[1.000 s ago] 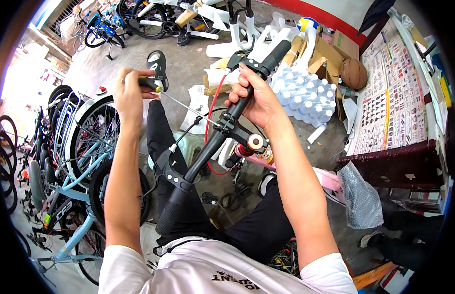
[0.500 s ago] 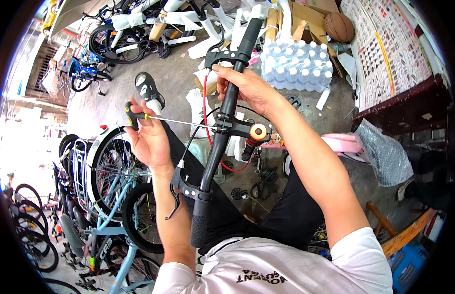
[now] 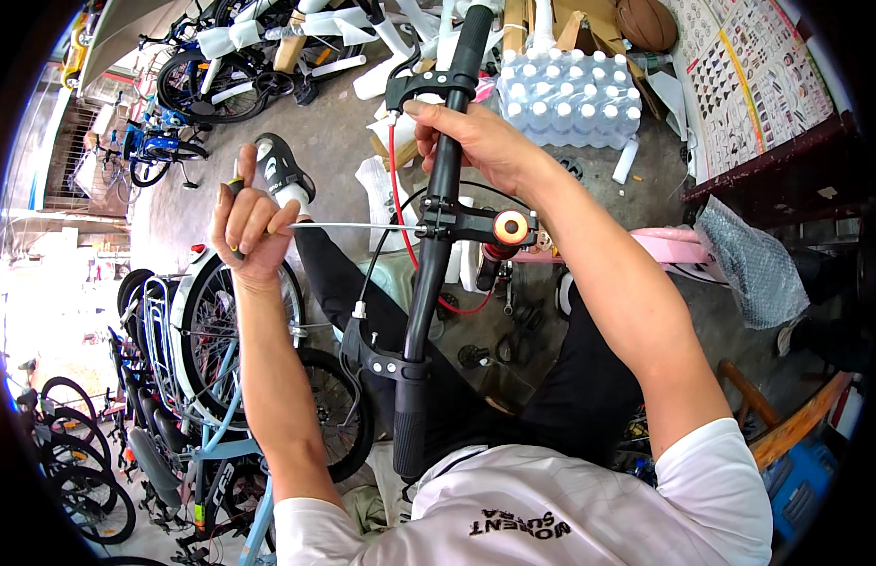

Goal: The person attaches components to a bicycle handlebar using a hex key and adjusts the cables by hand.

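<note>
A bicycle handlebar (image 3: 425,300) stands across the middle, clamped in a black stem (image 3: 464,223) with an orange-and-white round cap (image 3: 511,227). My right hand (image 3: 478,141) is wrapped round the bar, thumb up near the far brake lever mount (image 3: 429,87). My left hand (image 3: 251,224) is closed on the black-and-yellow handle of a T-handle hex key (image 3: 348,226), index finger raised. Its long silver shaft reaches the stem's faceplate, where the tip meets a bolt. Toward me are a second brake lever (image 3: 389,360) and a rubber grip (image 3: 410,441). A red cable (image 3: 394,179) runs beneath the bar.
A pink bicycle frame part (image 3: 645,246) and bubble wrap (image 3: 751,266) lie to the right. Shrink-wrapped bottles (image 3: 568,104) stand beyond my right hand. A light-blue bicycle (image 3: 226,443) and several others crowd the left. A wooden stool (image 3: 801,420) is at lower right.
My left hand has moved left and its fingers have curled round the hex key's handle, which has turned. The view has shifted slightly; my right hand keeps its hold on the handlebar.
</note>
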`<state>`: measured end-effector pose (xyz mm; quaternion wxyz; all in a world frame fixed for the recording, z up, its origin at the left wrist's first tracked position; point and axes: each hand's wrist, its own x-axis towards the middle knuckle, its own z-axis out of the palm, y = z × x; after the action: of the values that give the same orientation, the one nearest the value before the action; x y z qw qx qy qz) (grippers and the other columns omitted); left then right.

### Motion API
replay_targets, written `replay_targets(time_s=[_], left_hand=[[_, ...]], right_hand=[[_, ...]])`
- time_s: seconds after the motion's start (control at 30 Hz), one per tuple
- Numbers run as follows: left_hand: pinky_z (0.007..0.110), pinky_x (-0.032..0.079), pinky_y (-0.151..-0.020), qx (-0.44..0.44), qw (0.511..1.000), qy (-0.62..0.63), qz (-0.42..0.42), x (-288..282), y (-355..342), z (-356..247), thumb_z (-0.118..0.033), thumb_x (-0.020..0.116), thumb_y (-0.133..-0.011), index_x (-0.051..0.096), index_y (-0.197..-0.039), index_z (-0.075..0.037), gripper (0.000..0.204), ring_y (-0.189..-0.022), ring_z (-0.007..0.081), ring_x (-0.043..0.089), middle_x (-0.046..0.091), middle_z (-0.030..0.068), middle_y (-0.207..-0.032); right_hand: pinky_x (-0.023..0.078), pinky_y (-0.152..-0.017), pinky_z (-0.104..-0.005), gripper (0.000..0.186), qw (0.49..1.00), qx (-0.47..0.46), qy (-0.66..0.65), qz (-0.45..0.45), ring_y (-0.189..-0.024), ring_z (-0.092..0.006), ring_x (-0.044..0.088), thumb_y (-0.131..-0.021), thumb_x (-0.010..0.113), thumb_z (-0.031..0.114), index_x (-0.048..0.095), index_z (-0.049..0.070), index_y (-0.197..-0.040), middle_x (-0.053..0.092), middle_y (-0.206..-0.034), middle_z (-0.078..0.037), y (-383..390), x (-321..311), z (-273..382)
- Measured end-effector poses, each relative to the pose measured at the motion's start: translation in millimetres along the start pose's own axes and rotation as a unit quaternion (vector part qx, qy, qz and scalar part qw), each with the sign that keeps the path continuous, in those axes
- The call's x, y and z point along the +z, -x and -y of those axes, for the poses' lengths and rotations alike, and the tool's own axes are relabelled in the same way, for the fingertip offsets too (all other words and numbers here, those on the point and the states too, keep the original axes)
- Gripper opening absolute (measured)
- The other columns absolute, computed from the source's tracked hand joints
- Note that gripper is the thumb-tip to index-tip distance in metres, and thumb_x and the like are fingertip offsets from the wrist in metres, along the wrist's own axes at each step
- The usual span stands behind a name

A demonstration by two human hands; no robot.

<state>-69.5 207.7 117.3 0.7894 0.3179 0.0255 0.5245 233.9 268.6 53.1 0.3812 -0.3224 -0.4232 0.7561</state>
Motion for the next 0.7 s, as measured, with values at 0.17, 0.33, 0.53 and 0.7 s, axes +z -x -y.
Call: replay_targets(time_s=[0.17,0.33,0.53,0.7], left_hand=[[0.06,0.049,-0.104,-0.142,0.869,-0.46,-0.109,10.0,19.5,-49.0,-0.029,0.06,-0.102,0.051,-0.133,0.002,0.045,-0.127,0.0353,0.057,0.062,0.0138,-0.109],[0.034,0.047,-0.099,-0.044,0.611,-0.783,-0.111,41.2,5.7,-44.6,-0.012,0.065,-0.095,0.06,-0.105,-0.002,0.015,-0.112,0.0225,0.062,0.066,0.0173,-0.133],[0.028,0.047,-0.057,0.005,0.336,-0.891,-0.305,71.3,39.8,-3.7,-0.022,0.064,-0.102,0.064,-0.132,-0.009,0.032,-0.063,0.0116,0.062,0.073,0.0083,-0.086],[0.021,0.047,-0.046,0.038,0.442,-0.758,-0.478,62.0,33.5,32.8,-0.044,0.05,-0.108,0.066,-0.108,0.001,0.047,-0.059,0.0106,0.067,0.071,0.0086,-0.078]], right_hand=[[0.055,-0.069,-0.0302,0.046,1.0,-0.008,-0.011,0.008,-0.071,-0.015,0.067,-0.089,0.074,0.053,0.064,0.008,-0.087,0.063,-0.079,-0.003,0.4,9.4,4.9],[0.054,-0.07,-0.0293,0.046,1.0,-0.004,-0.016,-0.006,-0.07,-0.0148,0.067,-0.089,0.074,0.053,0.064,0.008,-0.086,0.063,-0.078,-0.004,-2.7,0.2,-2.6],[0.055,-0.071,-0.0282,0.045,1.0,-0.014,-0.012,-0.006,-0.069,-0.014,0.066,-0.089,0.074,0.052,0.064,0.008,-0.087,0.063,-0.078,-0.004,-1.7,7.7,0.8],[0.056,-0.07,-0.0289,0.047,0.999,-0.02,-0.026,-0.011,-0.07,-0.0145,0.066,-0.089,0.074,0.053,0.065,0.007,-0.09,0.064,-0.079,-0.004,-0.7,2.7,-2.4]])
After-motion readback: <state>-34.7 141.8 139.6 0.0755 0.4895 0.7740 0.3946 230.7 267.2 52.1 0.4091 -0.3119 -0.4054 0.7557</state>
